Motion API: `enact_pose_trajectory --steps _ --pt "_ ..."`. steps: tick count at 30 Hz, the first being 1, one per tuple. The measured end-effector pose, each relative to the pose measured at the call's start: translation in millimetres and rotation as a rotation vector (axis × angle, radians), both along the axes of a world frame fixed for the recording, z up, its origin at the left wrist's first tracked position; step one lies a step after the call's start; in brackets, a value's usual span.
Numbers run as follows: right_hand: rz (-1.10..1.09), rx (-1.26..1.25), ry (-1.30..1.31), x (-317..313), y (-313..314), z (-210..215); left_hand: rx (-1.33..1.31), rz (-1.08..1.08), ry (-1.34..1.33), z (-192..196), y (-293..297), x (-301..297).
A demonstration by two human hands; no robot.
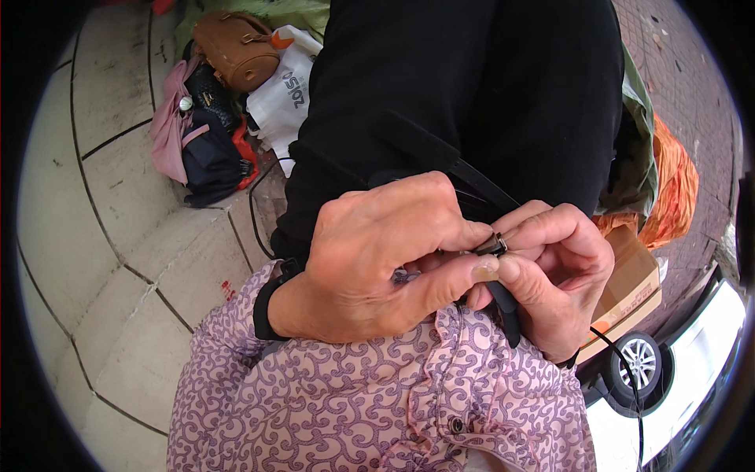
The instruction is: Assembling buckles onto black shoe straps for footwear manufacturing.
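Observation:
Over my lap, my left hand pinches a small dark metal piece, like a buckle, between thumb and forefinger. My right hand grips the same piece from the other side, its thumb tip almost meeting the left thumb. A black strap runs from the far side down to the fingers, and a dark flat end hangs out below them. How strap and buckle join is hidden by the fingers. Beneath lie my black trousers and patterned pink top.
Left of my legs, on pale stone steps, sit a brown handbag, a pink-and-navy bag and a white bag. To the right are an orange sack, a cardboard box and a white car.

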State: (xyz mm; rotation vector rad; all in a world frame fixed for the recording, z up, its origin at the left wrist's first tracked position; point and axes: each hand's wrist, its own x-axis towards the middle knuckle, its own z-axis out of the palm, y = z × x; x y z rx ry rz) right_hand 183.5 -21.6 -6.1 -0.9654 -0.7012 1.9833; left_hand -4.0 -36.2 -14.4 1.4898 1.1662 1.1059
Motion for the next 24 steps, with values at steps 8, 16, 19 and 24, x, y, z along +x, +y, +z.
enact_pose_trajectory --steps 8,16,19,24 --pt "-0.038 0.162 -0.146 -0.1 -2.4 -0.8 -0.07 -0.026 -0.068 2.0 -2.3 0.8" --pt "0.075 0.4 -0.322 0.9 3.5 -5.4 -0.159 -0.061 -0.142 1.6 -2.7 -3.8" --pt "0.039 0.355 -0.293 0.5 0.4 -3.7 -0.182 -0.057 -0.138 3.8 -5.0 -2.4" --pt "0.036 0.248 -0.233 -0.7 -3.0 -2.7 -0.19 -0.062 -0.09 5.3 -6.2 -4.1"
